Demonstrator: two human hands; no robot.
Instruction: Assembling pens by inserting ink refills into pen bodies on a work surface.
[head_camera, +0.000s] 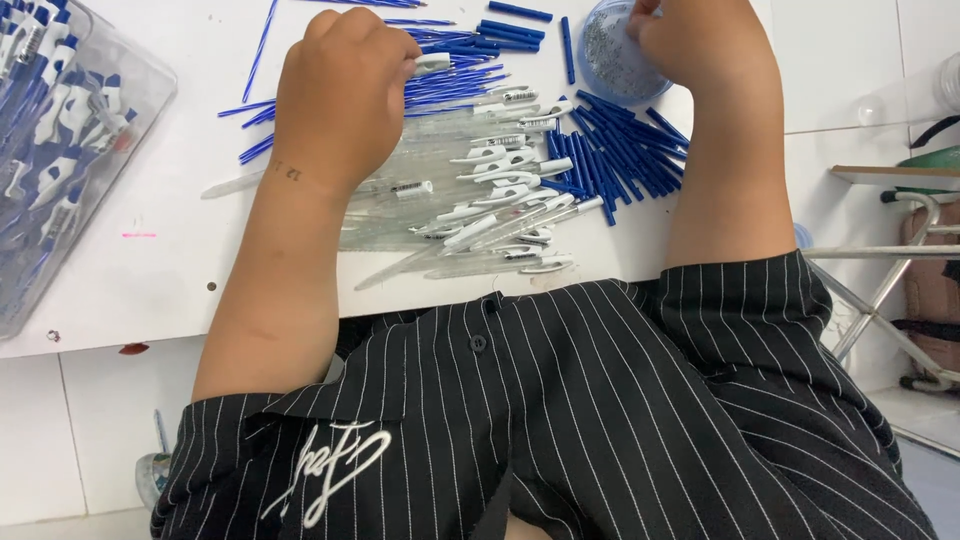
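Left hand (342, 95): fist curled, knuckles up, over the pen parts; a white pen piece (432, 63) pokes out at its finger side, seems pinched there, grip itself hidden by the back of the hand.
Far left: clear plastic bin (130, 130) full of finished blue-and-white pens, on the white table (170, 240).
Under left hand: thin blue refills (455, 85) scattered, some running beneath the fist.
Centre: heap of clear pen barrels (440, 215) with white clips, near the table's front edge.
Right of centre: pile of dark blue caps (620, 150), touching the barrel heap.
Right hand (700, 45): fingers bent down into a small round clear dish (610, 60) of tiny metal bits; fingertips hidden, cannot tell if anything is held.
Far right: metal folding frame (880, 280) beside the table.
Foreground: black pinstriped shirt (600, 420) blocks the table's near edge.
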